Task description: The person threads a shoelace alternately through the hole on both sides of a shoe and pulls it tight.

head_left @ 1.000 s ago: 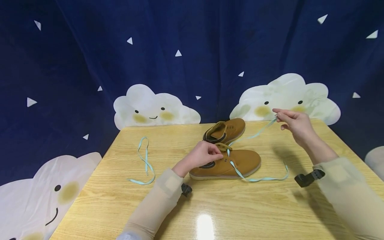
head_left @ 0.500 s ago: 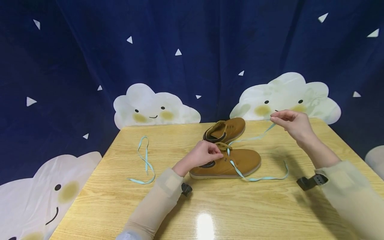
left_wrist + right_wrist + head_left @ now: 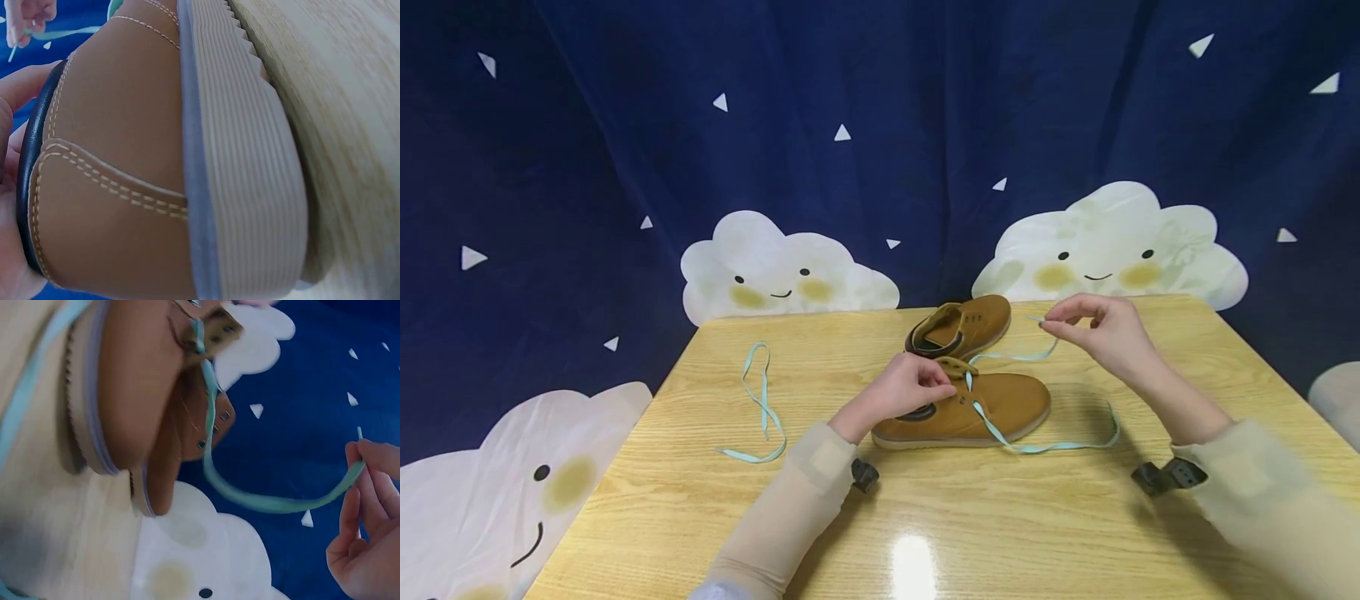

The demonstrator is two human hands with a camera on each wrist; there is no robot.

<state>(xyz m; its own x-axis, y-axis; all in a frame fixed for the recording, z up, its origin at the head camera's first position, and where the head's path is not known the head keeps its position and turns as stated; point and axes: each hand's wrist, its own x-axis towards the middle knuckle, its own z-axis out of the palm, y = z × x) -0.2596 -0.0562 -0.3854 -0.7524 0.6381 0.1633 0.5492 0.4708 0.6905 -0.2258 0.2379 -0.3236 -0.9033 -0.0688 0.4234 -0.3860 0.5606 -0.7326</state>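
Note:
A brown shoe [image 3: 1007, 404] lies on the table with its toe to the right. My left hand [image 3: 910, 385] pinches the near eyelet flap of this shoe; the left wrist view shows fingers at its black padded collar [image 3: 36, 162]. A light blue shoelace [image 3: 1018, 357] is threaded through the eyelets nearest the toe. Above the table to the right, my right hand [image 3: 1101, 333] pinches one end of it, and the aglet [image 3: 359, 432] sticks out past the fingertips in the right wrist view. The other lace end [image 3: 1067, 447] trails on the table in front of the shoe.
Behind the laced shoe stands a second brown shoe [image 3: 988, 315], its eyelets without a lace. Another light blue shoelace [image 3: 765, 400] lies loose on the left of the wooden table [image 3: 970, 525]. A dark blue curtain [image 3: 850, 67] with clouds hangs behind.
My right hand has moved left and down toward the shoe, so the lace hangs slacker. The aglet now shows past its fingertips. My left hand has stayed on the shoe.

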